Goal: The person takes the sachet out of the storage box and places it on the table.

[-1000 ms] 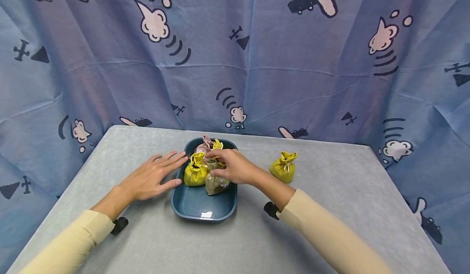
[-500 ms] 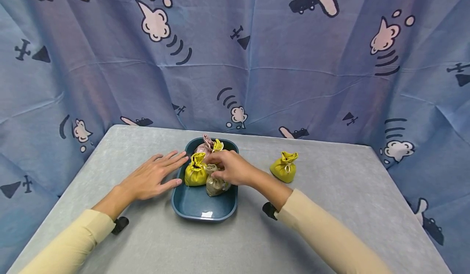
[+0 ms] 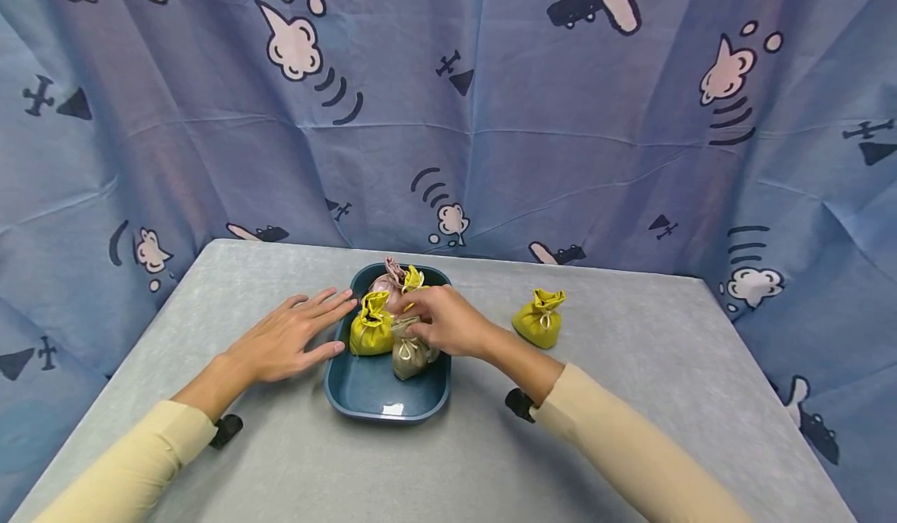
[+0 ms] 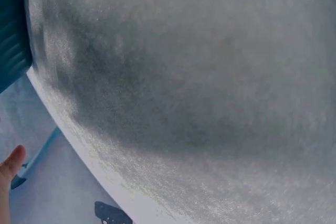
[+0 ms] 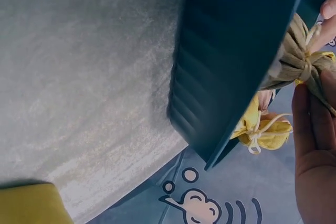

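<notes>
In the head view, a brown-grey drawstring pouch (image 3: 409, 358) sits in the blue tray (image 3: 387, 412), pinched at its gathered neck by my right hand (image 3: 452, 322). The right wrist view shows that hand's fingers (image 5: 305, 121) at the neck of the same pouch (image 5: 294, 56), just below its cord. Flat and with fingers spread, my left hand (image 3: 297, 336) lies along the tray's left rim. Close to its fingertips stands a yellow drawstring pouch (image 3: 371, 332). Behind are a pink pouch (image 3: 385, 286) and another yellow pouch (image 3: 413, 277), partly hidden by my right hand.
A further yellow pouch (image 3: 539, 321) stands on the grey table (image 3: 631, 367), right of the tray. A blue patterned curtain (image 3: 546, 149) hangs behind the table's far edge.
The brown-grey pouch has turned in my right hand: its white flower has gone from the front and its tied cord now faces forward. My left hand has stayed in place.
</notes>
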A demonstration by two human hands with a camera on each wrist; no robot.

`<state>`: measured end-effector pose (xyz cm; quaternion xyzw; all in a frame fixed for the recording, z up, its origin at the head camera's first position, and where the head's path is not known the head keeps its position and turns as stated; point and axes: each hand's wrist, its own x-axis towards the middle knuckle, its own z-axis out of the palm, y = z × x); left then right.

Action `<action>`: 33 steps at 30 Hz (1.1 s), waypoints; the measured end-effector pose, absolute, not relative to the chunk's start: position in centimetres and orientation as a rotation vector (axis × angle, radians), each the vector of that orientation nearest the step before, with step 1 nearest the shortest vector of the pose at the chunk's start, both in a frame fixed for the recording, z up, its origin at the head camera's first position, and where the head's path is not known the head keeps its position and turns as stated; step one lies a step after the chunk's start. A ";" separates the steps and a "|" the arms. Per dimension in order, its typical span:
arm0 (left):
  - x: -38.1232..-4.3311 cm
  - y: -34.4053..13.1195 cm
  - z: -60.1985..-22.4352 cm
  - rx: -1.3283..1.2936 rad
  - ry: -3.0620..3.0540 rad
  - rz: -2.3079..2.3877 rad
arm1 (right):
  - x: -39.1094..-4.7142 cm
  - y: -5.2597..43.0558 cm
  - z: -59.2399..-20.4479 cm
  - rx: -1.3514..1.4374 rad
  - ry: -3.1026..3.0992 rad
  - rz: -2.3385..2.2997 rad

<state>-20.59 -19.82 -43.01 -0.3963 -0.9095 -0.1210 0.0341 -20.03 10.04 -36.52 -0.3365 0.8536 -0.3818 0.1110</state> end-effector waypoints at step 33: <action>-20.5 -19.8 -43.1 -1.220 -2.788 -0.364 | -20.2 15.5 -29.4 -0.918 2.632 -1.515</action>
